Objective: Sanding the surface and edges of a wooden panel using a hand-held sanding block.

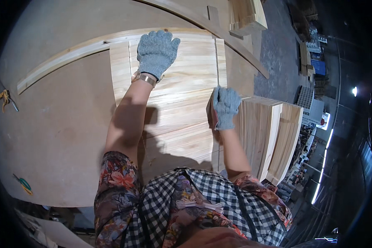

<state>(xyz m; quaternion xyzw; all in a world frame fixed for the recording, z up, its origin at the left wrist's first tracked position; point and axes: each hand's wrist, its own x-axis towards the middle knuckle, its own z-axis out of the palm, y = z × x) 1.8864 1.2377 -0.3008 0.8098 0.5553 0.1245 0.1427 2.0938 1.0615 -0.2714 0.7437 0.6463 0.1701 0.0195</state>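
Observation:
A pale panel of glued wood strips (182, 89) lies on the table in front of me, with a groove running near each side edge. My left hand (157, 51), in a grey knitted glove, rests palm down near the panel's far end, fingers stretched out and thumb apart. A long wooden strip (66, 61) runs along that far edge, by the fingertips. At the right groove, my right hand (226, 106), gloved alike, is closed with its fingers curled. Whatever it may hold is hidden under the glove.
Stacked wood panels (260, 132) stand close on the right. Another wood stack (247, 18) sits at the far right, near a long brown strip (244, 57). Yellow-handled pliers (6, 98) and a green-and-yellow tool (24, 184) lie on the table (58, 136) at left.

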